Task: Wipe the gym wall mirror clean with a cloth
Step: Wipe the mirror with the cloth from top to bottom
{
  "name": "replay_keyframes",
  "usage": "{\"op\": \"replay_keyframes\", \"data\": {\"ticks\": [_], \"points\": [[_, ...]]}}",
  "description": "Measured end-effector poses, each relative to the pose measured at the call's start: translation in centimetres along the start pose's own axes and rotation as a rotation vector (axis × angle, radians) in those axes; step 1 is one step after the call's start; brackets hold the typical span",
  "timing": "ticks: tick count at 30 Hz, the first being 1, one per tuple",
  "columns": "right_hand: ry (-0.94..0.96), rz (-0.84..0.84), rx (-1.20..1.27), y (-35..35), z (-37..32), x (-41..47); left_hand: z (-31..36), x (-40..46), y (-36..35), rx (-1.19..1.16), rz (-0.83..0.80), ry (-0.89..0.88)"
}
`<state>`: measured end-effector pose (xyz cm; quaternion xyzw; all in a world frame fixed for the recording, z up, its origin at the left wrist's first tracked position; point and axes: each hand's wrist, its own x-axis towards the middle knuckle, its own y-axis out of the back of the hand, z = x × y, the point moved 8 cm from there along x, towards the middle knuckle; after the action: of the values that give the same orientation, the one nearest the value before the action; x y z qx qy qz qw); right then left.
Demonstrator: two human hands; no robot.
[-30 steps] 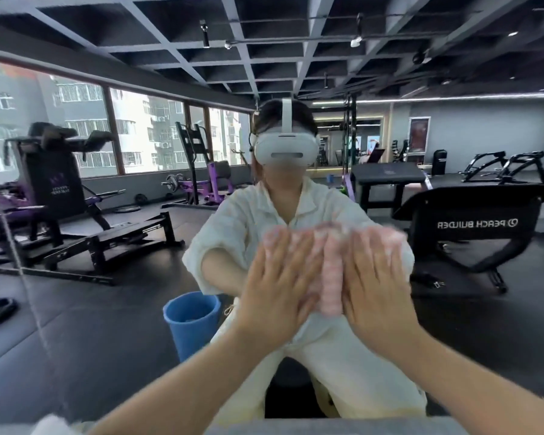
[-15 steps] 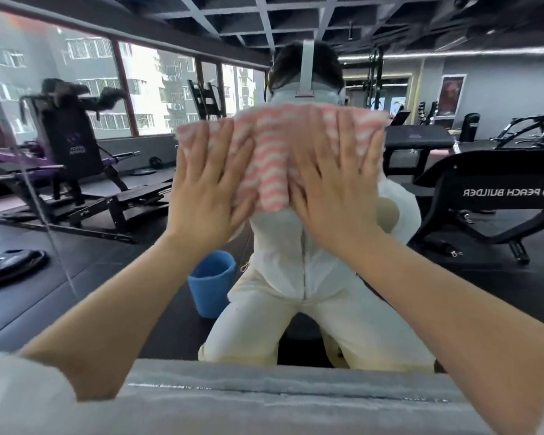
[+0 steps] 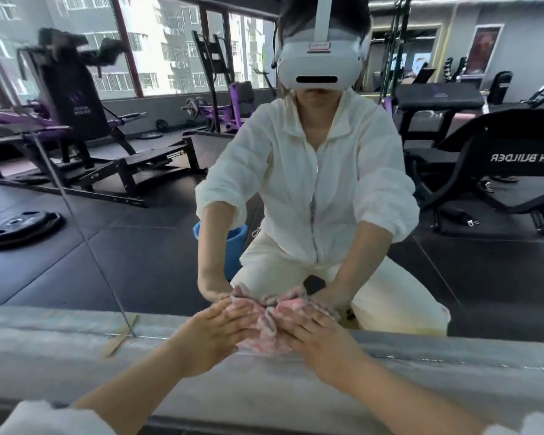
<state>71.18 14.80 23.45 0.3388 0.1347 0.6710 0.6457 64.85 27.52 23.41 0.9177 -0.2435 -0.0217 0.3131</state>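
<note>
Nearest, two bare forearms are stretched forward over the grey ledge (image 3: 76,346) under the glass. The left hand (image 3: 215,332) is laid flat, fingers straight, on the pink-and-white cloth (image 3: 266,324); the right hand (image 3: 314,335) is spread flat on it too. The cloth is bunched between them and pressed against the bottom edge of the mirror (image 3: 139,262). Further in, a blue bucket (image 3: 233,246) and black gym machines (image 3: 85,146) are seen reflected.
</note>
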Motion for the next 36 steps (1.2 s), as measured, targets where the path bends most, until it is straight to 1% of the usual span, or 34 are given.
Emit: {"op": "replay_keyframes", "data": {"ticks": [2, 4, 8, 10, 11, 13, 16, 19, 21, 23, 26, 28, 31, 32, 34, 36], "points": [[0.012, 0.038, 0.015, 0.9, 1.0, 0.2, -1.1, 0.3, 0.5, -0.006, 0.030, 0.021], [-0.028, 0.117, 0.026, 2.8, 3.5, 0.9, -3.4, 1.2, 2.4, -0.004, 0.095, 0.080], [-0.244, 0.294, 0.025, 6.2, 9.7, 1.4, -7.3, 3.4, 6.2, -0.010, 0.295, 0.251], [-0.332, 0.310, 0.017, 6.4, 10.7, 1.1, -7.4, 4.0, 6.4, -0.016, 0.316, 0.300], [-0.338, 0.306, 0.015, 6.2, 10.3, 0.9, -6.8, 4.1, 6.0, -0.016, 0.303, 0.286], [-0.288, 0.274, 0.030, 4.9, 8.2, 0.4, -4.9, 4.0, 4.8, 0.006, 0.249, 0.174], [-0.175, 0.166, 0.116, 2.6, 4.0, -0.4, -2.0, 2.5, 2.1, 0.107, 0.118, -0.034], [-0.080, -0.009, 0.188, 0.5, 0.1, -1.1, 0.9, 1.2, 0.0, 0.079, -0.007, -0.121], [-0.038, -0.094, 0.156, 0.2, -0.9, -1.4, 2.5, 1.3, -0.1, 0.050, -0.024, -0.127], [-0.060, -0.092, 0.109, 0.4, 0.4, -1.8, 2.5, 2.1, 1.0, 0.017, 0.046, -0.075], [-0.142, 0.027, 0.066, 2.2, 5.8, -2.4, -1.1, 4.9, 5.2, -0.016, 0.191, 0.035], [-0.289, 0.119, 0.050, 4.3, 11.1, -2.4, -5.0, 7.6, 9.4, -0.018, 0.306, 0.162], [-0.591, 0.268, 0.045, 7.7, 18.5, -3.0, -10.9, 10.6, 15.0, -0.132, 0.505, 0.424], [-0.657, 0.295, 0.055, 8.5, 19.9, -3.2, -12.2, 11.2, 15.9, -0.172, 0.553, 0.504], [-0.705, 0.336, 0.074, 8.8, 20.6, -3.5, -13.0, 11.8, 16.6, -0.243, 0.608, 0.593], [-0.695, 0.352, 0.091, 7.5, 18.8, -4.1, -11.1, 12.3, 15.6, -0.252, 0.597, 0.542]]}}
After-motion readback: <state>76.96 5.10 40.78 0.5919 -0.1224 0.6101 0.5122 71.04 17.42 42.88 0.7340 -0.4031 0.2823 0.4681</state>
